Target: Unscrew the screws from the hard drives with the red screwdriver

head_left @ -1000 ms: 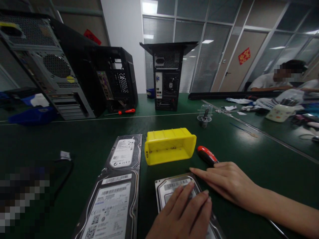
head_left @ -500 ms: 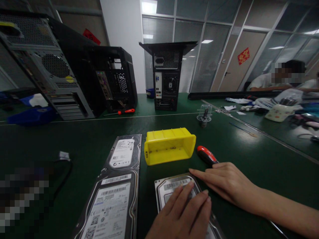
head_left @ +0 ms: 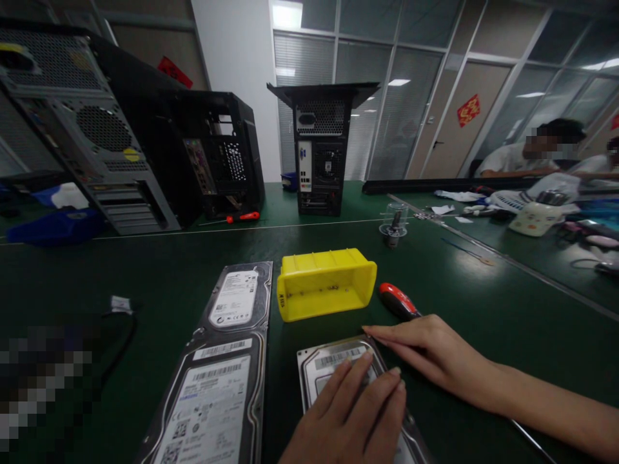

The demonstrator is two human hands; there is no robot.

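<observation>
A silver hard drive (head_left: 333, 355) lies on the green table at the bottom centre, partly covered. My left hand (head_left: 345, 412) rests on its label with the fingers stretched out flat; the thumb is out of sight. At the drive's upper right corner, my right hand (head_left: 430, 351) has its thumb and forefinger pinched together; anything between the tips is too small to make out. A screwdriver with a red and black handle (head_left: 397, 300) passes beneath the right hand, its shaft showing below the forearm. I cannot tell whether the curled fingers touch it.
A yellow bin (head_left: 325, 260) with several small screws stands behind the drive. Left of it lie two more hard drives (head_left: 236, 296). Computer cases (head_left: 319, 148) stand farther back. A red screwdriver (head_left: 244, 217) and a clear plastic piece (head_left: 394, 222) lie on the table (head_left: 425, 264). People sit at the far right.
The whole view has shifted slightly, with things appearing a little farther left. Both hands keep their places at the drive; the right hand's fingers look slightly more closed.
</observation>
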